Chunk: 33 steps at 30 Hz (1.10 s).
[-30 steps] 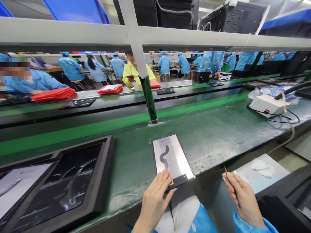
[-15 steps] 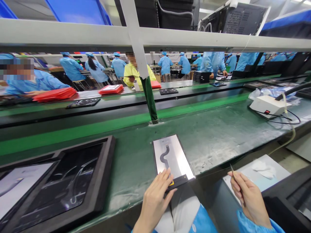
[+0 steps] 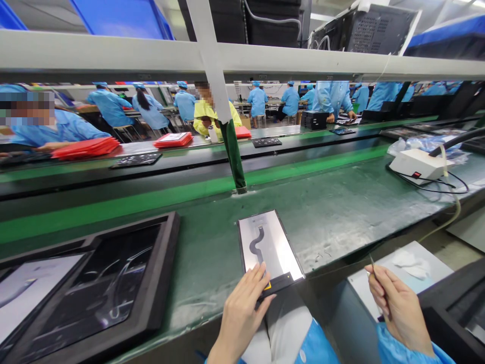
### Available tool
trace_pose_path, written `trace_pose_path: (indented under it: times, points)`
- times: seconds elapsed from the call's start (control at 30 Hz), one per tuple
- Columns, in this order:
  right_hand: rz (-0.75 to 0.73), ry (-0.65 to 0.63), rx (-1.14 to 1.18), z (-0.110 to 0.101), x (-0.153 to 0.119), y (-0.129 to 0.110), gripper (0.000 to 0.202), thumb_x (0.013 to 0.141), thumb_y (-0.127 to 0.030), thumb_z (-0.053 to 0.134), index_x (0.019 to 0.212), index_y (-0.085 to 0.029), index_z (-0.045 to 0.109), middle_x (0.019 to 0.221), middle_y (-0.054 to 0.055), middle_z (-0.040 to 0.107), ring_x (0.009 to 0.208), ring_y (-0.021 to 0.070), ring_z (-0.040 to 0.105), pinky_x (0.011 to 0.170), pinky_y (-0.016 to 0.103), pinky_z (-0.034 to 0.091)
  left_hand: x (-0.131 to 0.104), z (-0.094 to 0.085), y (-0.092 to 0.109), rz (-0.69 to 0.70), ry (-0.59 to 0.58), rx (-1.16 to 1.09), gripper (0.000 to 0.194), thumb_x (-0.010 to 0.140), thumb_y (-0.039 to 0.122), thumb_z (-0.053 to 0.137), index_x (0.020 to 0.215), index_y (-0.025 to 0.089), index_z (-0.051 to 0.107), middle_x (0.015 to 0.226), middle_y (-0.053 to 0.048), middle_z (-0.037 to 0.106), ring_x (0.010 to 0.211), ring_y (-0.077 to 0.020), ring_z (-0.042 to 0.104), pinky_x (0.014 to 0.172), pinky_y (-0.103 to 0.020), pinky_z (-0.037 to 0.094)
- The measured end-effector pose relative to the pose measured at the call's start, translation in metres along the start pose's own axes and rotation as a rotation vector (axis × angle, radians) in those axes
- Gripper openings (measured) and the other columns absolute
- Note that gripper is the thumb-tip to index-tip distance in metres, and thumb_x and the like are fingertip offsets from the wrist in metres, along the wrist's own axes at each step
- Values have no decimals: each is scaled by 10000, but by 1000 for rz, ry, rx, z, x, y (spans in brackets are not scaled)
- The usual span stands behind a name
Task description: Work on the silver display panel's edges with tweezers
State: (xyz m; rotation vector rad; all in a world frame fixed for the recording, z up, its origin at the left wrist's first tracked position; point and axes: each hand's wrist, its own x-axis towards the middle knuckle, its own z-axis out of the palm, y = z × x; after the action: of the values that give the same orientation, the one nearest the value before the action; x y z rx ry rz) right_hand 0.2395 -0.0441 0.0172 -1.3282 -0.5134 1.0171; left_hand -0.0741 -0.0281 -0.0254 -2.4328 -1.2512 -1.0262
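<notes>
Head: panel [image 3: 276,240] apparently under left hand [image 3: 244,306]

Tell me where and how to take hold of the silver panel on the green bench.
Take the panel by its near end, coming from the near side: it lies flat and thin, with that end at the edge of the bench, probably easiest to get under. The left hand rests there. Keep off the curved cable.

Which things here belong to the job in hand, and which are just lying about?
Job, judging by the hands:
- flat panel under left hand
- thin pointed tool in right hand

Apparently lying about:
- black-framed tray
- white box with red switch
- red stack at far left
</notes>
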Motion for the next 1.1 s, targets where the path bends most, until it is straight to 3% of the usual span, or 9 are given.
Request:
trace_pose_path:
  times: [0.37,0.47,0.6,0.67,0.77,0.93,1.1]
  points:
    - [-19,-25,-43,2,-4,-8,542,550,-628,854,777,-152,729,495,-77,390,403,40,280,340,156,167,-4,0,-2,-10,-33,-3,320,1001,280,496,1295,172,565,1301,-114,657,1175,-265,649,961,-419,579]
    - [-24,-148,-152,15,-16,-11,553,615,-680,786,778,-156,724,482,-75,383,409,54,288,362,176,178,0,-6,0,-21,-118,-9,371,964,361,568,1279,165,565,1349,-130,620,1243,-306,594,971,-448,570]
    - [-85,-415,-285,42,-36,-18,521,737,-678,689,769,-159,719,467,-57,425,427,81,346,401,215,255,23,-13,8,-17,-243,-53,436,837,366,739,1186,145,599,1497,-187,447,1414,-402,341,1047,-590,466]
    - [-93,-545,-314,59,-43,-23,508,758,-666,672,744,-160,712,468,-42,472,410,79,351,404,228,262,38,-12,12,5,-303,-135,353,821,333,758,1110,175,633,1536,-172,389,1445,-401,267,1073,-632,410]
    - [-96,-636,-274,80,-44,-24,473,774,-634,673,708,-166,678,559,-11,561,394,63,355,396,232,260,57,-7,15,26,-370,-257,75,845,203,720,895,215,665,1514,-100,445,1444,-365,295,1100,-637,371]
    - [-104,-524,-275,90,-26,4,531,771,-702,614,793,-174,670,499,-73,420,391,76,316,374,223,207,58,-5,10,9,-292,-247,156,864,61,617,807,204,642,1450,-83,532,1452,-335,290,1117,-649,336]
    - [-122,-563,-463,79,-34,48,509,809,-698,566,686,-205,579,514,-75,353,490,108,315,458,250,236,50,-10,8,5,-296,-245,172,858,49,610,787,202,642,1479,-77,496,1452,-327,294,1117,-623,355]
